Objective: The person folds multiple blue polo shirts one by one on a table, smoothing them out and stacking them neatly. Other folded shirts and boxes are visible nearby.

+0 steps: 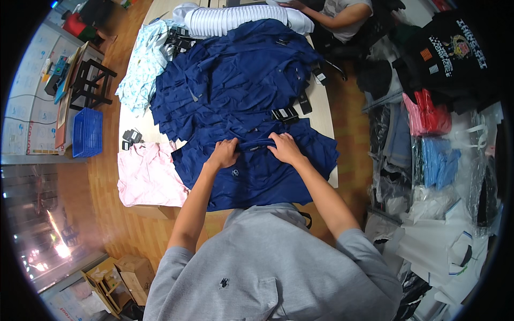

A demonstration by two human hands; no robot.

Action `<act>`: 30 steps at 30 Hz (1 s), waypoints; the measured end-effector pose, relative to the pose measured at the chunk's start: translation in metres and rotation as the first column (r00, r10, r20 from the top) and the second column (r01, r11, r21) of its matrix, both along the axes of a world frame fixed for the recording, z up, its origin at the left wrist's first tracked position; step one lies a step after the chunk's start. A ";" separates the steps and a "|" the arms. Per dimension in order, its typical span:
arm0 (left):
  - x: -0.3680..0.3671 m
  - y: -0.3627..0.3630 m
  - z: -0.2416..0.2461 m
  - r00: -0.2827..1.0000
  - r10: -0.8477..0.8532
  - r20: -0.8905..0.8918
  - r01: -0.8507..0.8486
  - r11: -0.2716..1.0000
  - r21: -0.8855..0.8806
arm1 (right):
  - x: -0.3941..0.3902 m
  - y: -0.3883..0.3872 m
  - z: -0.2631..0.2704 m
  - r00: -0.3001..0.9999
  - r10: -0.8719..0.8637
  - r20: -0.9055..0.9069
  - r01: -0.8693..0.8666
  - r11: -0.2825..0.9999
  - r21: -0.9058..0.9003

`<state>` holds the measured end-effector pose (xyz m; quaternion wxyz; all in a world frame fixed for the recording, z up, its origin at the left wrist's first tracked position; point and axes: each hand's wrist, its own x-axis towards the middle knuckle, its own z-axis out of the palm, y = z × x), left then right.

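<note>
A navy blue polo shirt point(261, 184) lies spread at the near end of the table, with a small light emblem on its chest. My left hand point(225, 153) grips the left side of its collar point(255, 147), fingers curled over the cloth. On the collar's right side, my right hand point(286, 148) pinches the fabric between thumb and fingers. Dark hang tags point(285, 114) lie just beyond my hands. Behind them, a large heap of navy garments point(241, 72) covers the middle of the table.
Pink shirts point(148, 176) and blue-patterned garments point(144, 68) lie along the table's left side. A row of white garments point(237, 19) crosses the far end, near another person's arm point(333, 18). Bagged clothes point(435, 160) line the right. A blue crate point(87, 132) stands left.
</note>
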<state>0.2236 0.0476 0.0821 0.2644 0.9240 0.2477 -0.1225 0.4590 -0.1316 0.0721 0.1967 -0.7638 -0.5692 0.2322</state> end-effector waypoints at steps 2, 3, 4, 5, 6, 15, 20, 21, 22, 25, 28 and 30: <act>-0.003 0.007 -0.003 0.997 0.055 0.050 -0.053 0.998 -0.041 | -0.001 0.004 0.004 0.987 -0.070 -0.142 0.058 0.995 -0.085; -0.001 0.009 -0.002 0.994 0.078 0.075 -0.073 0.995 -0.066 | 0.000 0.005 0.004 0.987 -0.105 -0.125 0.104 0.995 -0.012; 0.002 0.010 -0.001 0.979 0.094 0.181 -0.095 0.995 -0.003 | 0.001 0.008 0.003 0.984 -0.141 -0.111 0.148 0.987 0.061; 0.007 0.013 -0.001 0.953 0.102 0.286 -0.124 0.991 0.058 | 0.002 0.012 0.002 0.979 -0.177 -0.099 0.190 0.973 0.134; 0.012 0.016 0.000 0.916 0.100 0.387 -0.156 0.981 0.114 | 0.004 0.018 -0.003 0.973 -0.215 -0.080 0.226 0.957 0.179; 0.002 -0.008 0.030 0.923 -0.023 0.384 -0.035 0.989 0.144 | -0.009 -0.002 0.028 0.987 -0.110 -0.117 0.133 0.966 0.220; -0.015 -0.039 0.037 0.935 0.067 0.348 -0.065 0.998 -0.017 | -0.021 -0.034 0.033 0.991 -0.074 -0.113 0.093 0.981 0.170; -0.014 -0.039 0.038 0.938 0.125 0.324 -0.108 0.992 -0.068 | -0.021 -0.033 0.033 0.992 -0.071 -0.101 0.087 0.982 0.165; -0.009 -0.035 0.038 0.941 0.135 0.309 -0.121 0.991 -0.063 | -0.020 -0.030 0.032 0.987 -0.111 -0.120 0.128 0.981 0.146; 0.020 -0.002 0.027 0.944 0.127 0.305 -0.120 0.992 -0.043 | -0.001 -0.002 0.020 0.962 -0.215 -0.171 0.234 0.967 0.102; 0.034 0.030 -0.011 0.943 0.068 0.327 -0.060 0.998 -0.033 | 0.019 0.024 0.010 0.971 -0.191 -0.142 0.193 0.981 0.005; 0.046 0.041 -0.022 0.957 0.032 0.289 -0.021 0.999 -0.041 | 0.028 0.037 0.000 0.982 -0.128 -0.137 0.121 0.991 -0.054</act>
